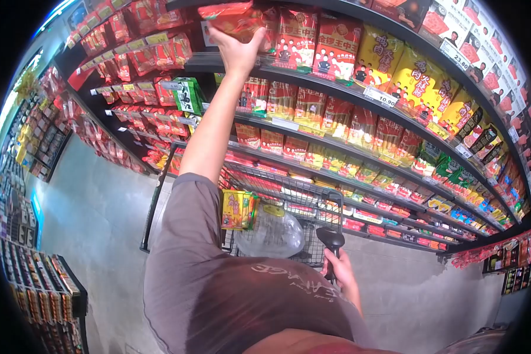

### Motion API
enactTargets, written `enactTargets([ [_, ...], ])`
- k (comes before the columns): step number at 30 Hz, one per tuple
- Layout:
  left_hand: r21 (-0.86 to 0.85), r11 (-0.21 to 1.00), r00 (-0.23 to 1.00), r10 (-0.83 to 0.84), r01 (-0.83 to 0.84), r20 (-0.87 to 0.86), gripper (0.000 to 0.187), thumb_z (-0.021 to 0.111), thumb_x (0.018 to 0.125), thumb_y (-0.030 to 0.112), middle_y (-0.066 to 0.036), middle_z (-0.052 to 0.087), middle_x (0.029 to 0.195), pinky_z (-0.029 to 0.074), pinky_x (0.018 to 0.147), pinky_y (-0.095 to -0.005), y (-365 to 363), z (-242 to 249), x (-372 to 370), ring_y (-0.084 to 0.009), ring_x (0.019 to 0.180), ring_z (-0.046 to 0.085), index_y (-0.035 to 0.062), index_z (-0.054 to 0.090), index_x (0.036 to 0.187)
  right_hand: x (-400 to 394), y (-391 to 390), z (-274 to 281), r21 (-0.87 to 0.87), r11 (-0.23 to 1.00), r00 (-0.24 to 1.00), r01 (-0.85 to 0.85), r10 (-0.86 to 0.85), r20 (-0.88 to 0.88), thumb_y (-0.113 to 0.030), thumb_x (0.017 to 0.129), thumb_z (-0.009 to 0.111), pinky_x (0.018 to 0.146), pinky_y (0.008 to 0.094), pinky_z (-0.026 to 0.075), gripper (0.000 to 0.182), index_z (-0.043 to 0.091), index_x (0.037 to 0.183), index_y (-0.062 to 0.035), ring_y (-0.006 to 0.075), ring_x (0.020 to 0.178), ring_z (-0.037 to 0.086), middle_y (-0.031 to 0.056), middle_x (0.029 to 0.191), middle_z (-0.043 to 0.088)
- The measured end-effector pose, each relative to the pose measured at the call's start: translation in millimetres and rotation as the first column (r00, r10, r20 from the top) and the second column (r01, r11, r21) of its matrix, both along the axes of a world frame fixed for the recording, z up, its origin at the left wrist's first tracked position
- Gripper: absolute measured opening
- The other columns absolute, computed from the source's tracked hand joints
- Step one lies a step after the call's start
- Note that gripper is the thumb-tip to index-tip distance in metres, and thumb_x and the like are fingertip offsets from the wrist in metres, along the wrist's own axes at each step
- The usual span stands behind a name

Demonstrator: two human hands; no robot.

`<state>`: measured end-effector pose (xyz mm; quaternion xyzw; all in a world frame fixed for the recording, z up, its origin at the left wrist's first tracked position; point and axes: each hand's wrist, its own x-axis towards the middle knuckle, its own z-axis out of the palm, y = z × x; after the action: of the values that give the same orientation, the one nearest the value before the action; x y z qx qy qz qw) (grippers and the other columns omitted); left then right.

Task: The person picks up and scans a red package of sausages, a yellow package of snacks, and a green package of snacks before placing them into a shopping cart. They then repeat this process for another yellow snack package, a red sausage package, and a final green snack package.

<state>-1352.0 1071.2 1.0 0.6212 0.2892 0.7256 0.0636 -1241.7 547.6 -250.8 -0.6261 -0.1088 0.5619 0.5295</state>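
Observation:
My left hand [237, 47] reaches up to an upper shelf, its fingers closed around a red packet [227, 10]. The packet is tilted and slightly blurred, in front of upright red bags [295, 38] on the same shelf. Low in front of my body, my right hand [342, 272] grips the handle of a black handheld barcode scanner [330, 238]. Beneath my left arm stands a wire shopping cart [277, 184], partly hidden by the arm. It holds yellow packets [237, 209] and a clear plastic bag [271, 233].
Curved-looking shelves [336, 84] of packaged food fill the front, with price tags [380, 96] along their edges. Yellow bags [416, 76] stand to the right. A green packet [189, 94] is left of my arm. Grey floor [94, 206] shows at left, beside a low display rack [44, 283].

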Motion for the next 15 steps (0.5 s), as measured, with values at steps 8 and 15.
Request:
enactTargets([
  [8, -0.209, 0.972, 0.946, 0.039, -0.11, -0.32, 0.134, 0.08, 0.067, 0.065, -0.035, 0.038, 0.143, 0.044, 0.105, -0.0467, 3, 11, -12, -0.0457, 0.13, 0.047, -0.0124, 0.008, 0.149, 4, 8, -6, -0.019, 1.0, 1.0, -0.015, 0.015, 0.016, -0.019, 0.093, 0.069, 0.05, 0.031, 0.053, 0.039, 0.047, 0.12, -0.0016, 0.0132, 0.054, 0.057, 0.0026, 0.074, 0.055],
  [15, -0.36, 0.882, 0.776, 0.01, -0.304, -0.631, 0.118, 0.073, 0.066, 0.072, -0.026, 0.046, 0.142, 0.049, 0.1, -0.0476, 15, 48, 2, -0.0384, 0.125, 0.056, -0.008, 0.036, 0.144, 7, 9, -19, -0.022, 0.998, 0.997, -0.06, 0.061, 0.047, -0.02, 0.094, 0.069, 0.05, 0.0297, 0.053, 0.04, 0.047, 0.12, -0.0005, 0.013, 0.054, 0.057, 0.003, 0.074, 0.056],
])
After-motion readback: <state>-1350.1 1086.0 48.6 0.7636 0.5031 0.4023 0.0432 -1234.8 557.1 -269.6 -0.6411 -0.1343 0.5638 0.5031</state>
